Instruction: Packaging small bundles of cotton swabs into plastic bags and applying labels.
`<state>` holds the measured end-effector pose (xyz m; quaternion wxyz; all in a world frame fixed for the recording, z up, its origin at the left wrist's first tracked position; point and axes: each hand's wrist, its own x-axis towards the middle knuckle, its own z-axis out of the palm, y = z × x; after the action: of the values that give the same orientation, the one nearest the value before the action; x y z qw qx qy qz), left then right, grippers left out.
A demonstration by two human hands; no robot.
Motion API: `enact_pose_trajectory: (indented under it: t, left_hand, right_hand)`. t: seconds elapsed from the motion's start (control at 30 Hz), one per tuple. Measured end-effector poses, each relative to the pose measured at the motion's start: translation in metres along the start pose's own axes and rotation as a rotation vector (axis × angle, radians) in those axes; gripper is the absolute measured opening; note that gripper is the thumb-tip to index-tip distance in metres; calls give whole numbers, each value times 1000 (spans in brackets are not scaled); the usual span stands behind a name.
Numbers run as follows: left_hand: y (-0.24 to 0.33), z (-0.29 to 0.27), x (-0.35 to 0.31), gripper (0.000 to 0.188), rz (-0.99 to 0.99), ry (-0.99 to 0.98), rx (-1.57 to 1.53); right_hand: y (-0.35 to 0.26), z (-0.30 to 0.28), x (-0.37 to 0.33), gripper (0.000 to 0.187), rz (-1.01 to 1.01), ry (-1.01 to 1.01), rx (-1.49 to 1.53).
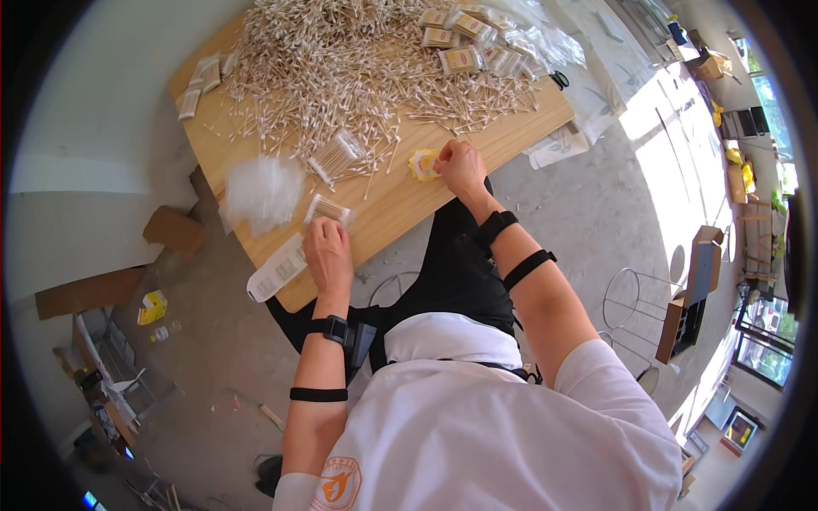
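Observation:
At the near edge of the wooden table (383, 204), my left hand (328, 249) is closed on a small clear packet of cotton swabs (327, 209). Beyond it lies another packet of swabs (336, 155). My right hand (462, 169) has its fingers pinched together at the right side of a small pile of yellow label cards (423, 163); the fingertips partly hide what they grip. Left of my left hand, a pale printed strip (279, 271) lies at the table corner, with a stack of clear plastic bags (262, 192) behind it.
A large heap of loose cotton swabs (315, 68) covers the far part of the table. Finished-looking packets with labels (461, 60) are piled at the far right, near dark scissors (559, 79). More packets (200, 83) lie far left. A wire-frame stand (626, 298) is on the floor at right.

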<state>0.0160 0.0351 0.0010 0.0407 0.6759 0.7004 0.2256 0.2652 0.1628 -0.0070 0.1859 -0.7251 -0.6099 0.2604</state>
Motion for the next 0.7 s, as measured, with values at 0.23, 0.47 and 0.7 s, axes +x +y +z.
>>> enact_pose_trajectory:
  t: [0.23,0.47,0.7]
  left_hand:
    - [-4,0,5,13,37,9,101]
    - [-9,1,10,9,-41,38,-6]
    - [-7,-6,10,9,-26,-1,-60]
  right_hand:
    - [-14,3,-31,17,-128,227,295]
    - [-70,60,-129,17,200,-298,1061]
    - [-86,90,-133,14,231,-227,955]
